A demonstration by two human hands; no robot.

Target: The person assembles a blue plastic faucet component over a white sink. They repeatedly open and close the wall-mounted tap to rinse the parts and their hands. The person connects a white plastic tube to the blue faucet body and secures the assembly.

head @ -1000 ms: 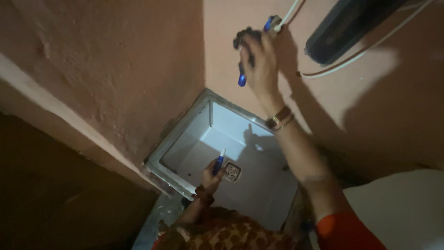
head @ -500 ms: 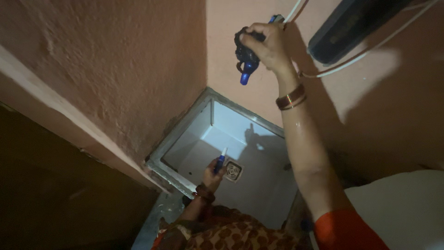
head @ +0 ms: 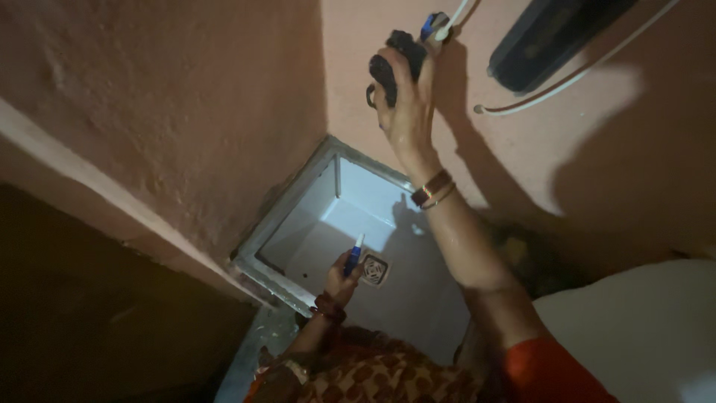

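Note:
My right hand (head: 406, 97) is raised against the pink wall, fingers closed around a dark tap fitting (head: 391, 56) with a blue and white connector (head: 432, 24) at its top. A white hose (head: 456, 13) runs up from that connector. Bangles (head: 432, 190) circle my right wrist. Lower down, my left hand (head: 344, 275) grips a small blue tool with a white tip (head: 355, 252), held over the white tiled basin (head: 328, 216). Just right of that hand lies a square floor drain grate (head: 375, 269).
A black box (head: 552, 30) is fixed to the wall at upper right, with a white cable (head: 574, 75) looping below it. A white rounded surface (head: 641, 328) fills the lower right. A rough pink wall (head: 149, 112) and a ledge stand at left.
My right hand has risen up the wall with the dark fitting, closer to the white hose. My left hand stays over the basin with the blue tool.

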